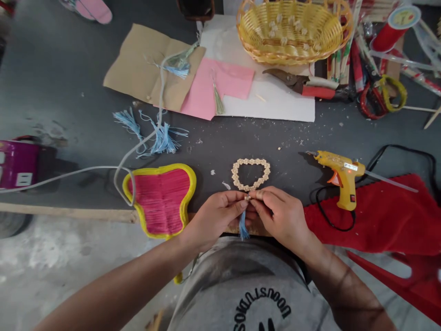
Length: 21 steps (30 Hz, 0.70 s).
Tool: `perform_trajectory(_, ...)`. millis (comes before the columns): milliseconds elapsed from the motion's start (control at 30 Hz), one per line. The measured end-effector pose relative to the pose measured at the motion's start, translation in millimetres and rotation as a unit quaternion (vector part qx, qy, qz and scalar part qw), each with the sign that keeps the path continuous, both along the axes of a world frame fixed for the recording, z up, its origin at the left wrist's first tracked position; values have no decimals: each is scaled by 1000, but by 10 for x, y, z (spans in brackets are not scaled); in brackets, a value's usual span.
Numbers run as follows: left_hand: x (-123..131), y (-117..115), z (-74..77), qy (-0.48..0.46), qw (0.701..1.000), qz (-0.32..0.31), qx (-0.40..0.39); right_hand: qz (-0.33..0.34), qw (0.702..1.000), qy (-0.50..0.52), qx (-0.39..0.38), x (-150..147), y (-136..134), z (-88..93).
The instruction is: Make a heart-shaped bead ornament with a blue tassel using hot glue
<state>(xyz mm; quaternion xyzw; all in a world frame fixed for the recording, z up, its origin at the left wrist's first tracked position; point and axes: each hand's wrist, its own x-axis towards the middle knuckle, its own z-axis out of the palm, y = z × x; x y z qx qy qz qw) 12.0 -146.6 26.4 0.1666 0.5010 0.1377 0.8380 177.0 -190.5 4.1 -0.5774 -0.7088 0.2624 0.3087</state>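
My left hand (215,216) and my right hand (279,214) meet at the near edge of the dark table (69,82). Both pinch the top of a small light-blue tassel (243,226) that hangs down between them. The pinch sits right at the lower tip of a heart-shaped ring of small cream beads (250,174) lying flat on the table. Left of my left hand lies a pink woven fan with a yellow rim (160,198).
A yellow glue gun (341,175) with a black cord stands to the right, beside red cloth (386,216). Loose blue tassels (155,133), brown and pink paper, red-handled cutters (303,85) and a yellow basket (292,30) lie further back. A grey cable (79,172) crosses the left side.
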Motion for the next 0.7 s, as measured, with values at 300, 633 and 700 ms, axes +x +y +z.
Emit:
perform_trajectory(300, 3, -7, -12, 19, 1000, 9, -4, 0, 1000, -17, 13, -5, -13, 0)
perform_trajectory(633, 13, -17, -11, 18, 1000, 15, 5, 3, 1000, -17, 16, -2, -26, -3)
perform_trajectory(700, 7, -17, -17, 16, 1000, 11, 5, 3, 1000, -14, 12, -4, -23, 3)
